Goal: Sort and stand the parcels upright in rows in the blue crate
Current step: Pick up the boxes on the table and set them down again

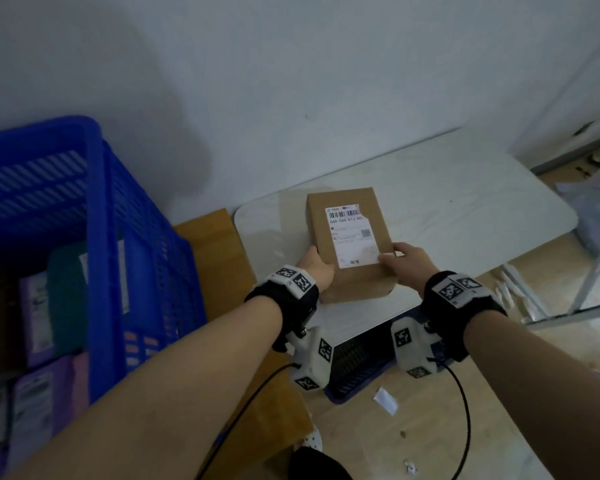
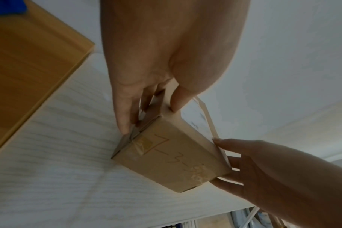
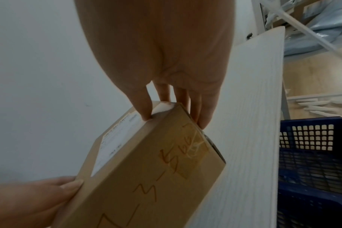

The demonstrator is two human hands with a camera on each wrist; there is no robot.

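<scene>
A brown cardboard parcel (image 1: 349, 244) with a white shipping label on top lies on the white table (image 1: 465, 202), its near end raised a little. My left hand (image 1: 317, 268) grips its near left corner, thumb on top and fingers down the side. My right hand (image 1: 404, 259) grips the near right corner the same way. The left wrist view shows the parcel (image 2: 172, 155) with handwritten marks on its end face, and the right wrist view shows the same parcel (image 3: 146, 169). The blue crate (image 1: 101, 220) stands at the left, with several purple and green parcels (image 1: 42, 317) upright inside.
A wooden surface (image 1: 215, 258) lies between the crate and the table. A darker blue basket (image 3: 312, 162) sits below the table's near edge. A metal rack frame (image 1: 596, 265) and scraps of paper (image 1: 385, 400) are on the floor at the right. A wall is behind.
</scene>
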